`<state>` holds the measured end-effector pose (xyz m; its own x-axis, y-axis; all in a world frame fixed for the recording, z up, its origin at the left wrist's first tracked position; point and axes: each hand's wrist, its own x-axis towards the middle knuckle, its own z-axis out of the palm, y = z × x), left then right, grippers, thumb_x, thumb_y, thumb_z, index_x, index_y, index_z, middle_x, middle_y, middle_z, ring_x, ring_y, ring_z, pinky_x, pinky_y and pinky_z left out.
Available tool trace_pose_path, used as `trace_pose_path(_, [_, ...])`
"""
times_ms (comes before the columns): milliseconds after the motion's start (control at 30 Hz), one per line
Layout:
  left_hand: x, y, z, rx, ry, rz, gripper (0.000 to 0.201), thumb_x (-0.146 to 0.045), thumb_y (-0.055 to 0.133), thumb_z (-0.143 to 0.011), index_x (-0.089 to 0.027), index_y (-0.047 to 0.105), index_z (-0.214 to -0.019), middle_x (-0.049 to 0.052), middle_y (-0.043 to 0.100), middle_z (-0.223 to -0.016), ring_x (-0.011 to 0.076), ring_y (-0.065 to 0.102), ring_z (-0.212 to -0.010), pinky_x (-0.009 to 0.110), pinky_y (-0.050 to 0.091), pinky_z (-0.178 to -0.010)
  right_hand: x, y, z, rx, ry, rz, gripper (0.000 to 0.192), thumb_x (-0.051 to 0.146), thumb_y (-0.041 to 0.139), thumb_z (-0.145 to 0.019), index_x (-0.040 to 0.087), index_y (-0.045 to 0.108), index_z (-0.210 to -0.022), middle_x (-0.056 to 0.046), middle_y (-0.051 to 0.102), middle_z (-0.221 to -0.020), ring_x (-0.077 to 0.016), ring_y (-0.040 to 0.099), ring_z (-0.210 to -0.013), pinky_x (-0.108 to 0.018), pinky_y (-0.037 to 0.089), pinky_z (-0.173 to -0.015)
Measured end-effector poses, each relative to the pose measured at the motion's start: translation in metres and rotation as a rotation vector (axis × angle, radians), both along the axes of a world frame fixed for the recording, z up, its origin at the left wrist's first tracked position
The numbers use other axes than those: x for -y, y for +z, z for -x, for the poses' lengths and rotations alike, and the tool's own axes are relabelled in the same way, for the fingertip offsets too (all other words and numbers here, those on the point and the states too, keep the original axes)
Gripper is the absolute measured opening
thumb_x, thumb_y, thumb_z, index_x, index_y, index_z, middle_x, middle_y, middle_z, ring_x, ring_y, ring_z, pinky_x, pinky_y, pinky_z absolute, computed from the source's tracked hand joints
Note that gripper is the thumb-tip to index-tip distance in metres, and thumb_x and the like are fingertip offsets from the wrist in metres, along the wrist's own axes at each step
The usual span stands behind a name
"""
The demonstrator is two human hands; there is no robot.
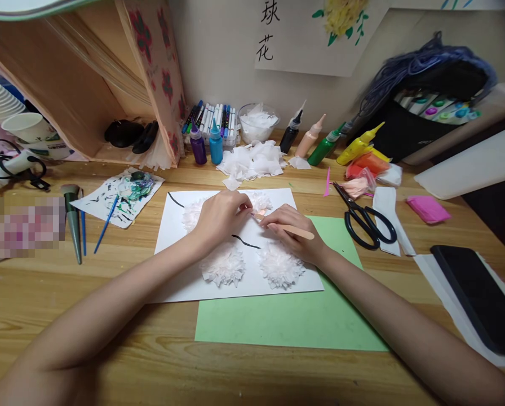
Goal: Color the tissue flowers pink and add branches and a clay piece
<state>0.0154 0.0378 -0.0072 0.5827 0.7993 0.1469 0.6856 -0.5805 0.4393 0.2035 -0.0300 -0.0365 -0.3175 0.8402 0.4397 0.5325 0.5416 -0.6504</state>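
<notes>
Two hands over one white sheet (278,197). My left hand (221,217), fingers curled shut, pins a tissue flower (261,200) near the top edge so it holds steady. My right hand (292,231) grips a wooden stick (290,228), tip at that flower. Two finished flowers (222,268) lie below; scissors (364,217) sit at right.

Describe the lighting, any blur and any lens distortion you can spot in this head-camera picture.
Head view: soft, even light, with only faint shadows under the left hand and the right hand holding the flat wooden stick; a pixelated patch masks the left side; the wooden table's edge bows and the forearms stretch towards the corners.
</notes>
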Motion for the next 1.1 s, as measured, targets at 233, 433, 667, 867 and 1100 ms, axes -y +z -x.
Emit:
trace_pose_path(233, [-0.003, 0.009, 0.003, -0.042, 0.04, 0.017, 0.015, -0.024, 0.054, -0.083, -0.02, 0.068, -0.084, 0.003, 0.069, -0.085, 0.017, 0.058, -0.075, 0.026, 0.036, -0.06, -0.002, -0.003, 0.0, 0.001, 0.005, -0.024, 0.019, 0.026, 0.046, -0.093, 0.025, 0.065, -0.094, -0.004, 0.07, -0.087, -0.0201, 0.058, -0.081, -0.037, 0.042, -0.073])
trace_pose_path(433, [-0.007, 0.019, 0.012, -0.26, 0.056, 0.037, 0.015, -0.017, 0.057, -0.074, -0.019, 0.071, -0.079, 0.007, 0.07, -0.084, 0.023, 0.061, -0.079, 0.029, 0.039, -0.062, -0.012, 0.004, 0.002, 0.049, -0.024, -0.024, 0.023, 0.03, 0.045, -0.093, 0.026, 0.068, -0.093, -0.003, 0.072, -0.087, -0.0189, 0.059, -0.075, -0.037, 0.043, -0.071])
trace_pose_path(667, [-0.003, 0.018, 0.01, -0.349, -0.04, -0.083, 0.016, -0.01, 0.056, -0.07, -0.016, 0.071, -0.071, 0.01, 0.068, -0.078, 0.0263, 0.058, -0.084, 0.033, 0.039, -0.067, -0.033, 0.018, 0.019, -0.074, -0.209, 0.105, 0.044, 0.037, 0.045, -0.092, 0.021, 0.062, -0.055, -0.003, 0.072, -0.073, -0.0192, 0.066, -0.075, -0.033, 0.048, -0.073])
trace_pose_path(867, [0.0, 0.023, 0.007, -0.439, -0.068, -0.12, 0.022, -0.005, 0.049, -0.072, -0.014, 0.069, -0.069, 0.012, 0.066, -0.077, 0.0252, 0.056, -0.081, 0.034, 0.037, -0.065, -0.027, 0.015, 0.021, -0.168, -0.282, 0.146, 0.046, 0.04, 0.046, -0.091, 0.02, 0.061, -0.052, -0.005, 0.072, -0.071, -0.0204, 0.068, -0.075, -0.033, 0.05, -0.07])
trace_pose_path(1100, [0.001, 0.022, 0.006, -0.467, -0.076, -0.122, 0.023, -0.003, 0.047, -0.071, -0.013, 0.068, -0.067, 0.013, 0.066, -0.079, 0.0252, 0.056, -0.08, 0.033, 0.036, -0.063, -0.02, 0.004, 0.009, -0.121, -0.19, -0.077, 0.032, 0.03, 0.044, -0.093, 0.022, 0.071, -0.079, -0.002, 0.066, -0.06, -0.0173, 0.061, -0.061, -0.032, 0.046, -0.062])
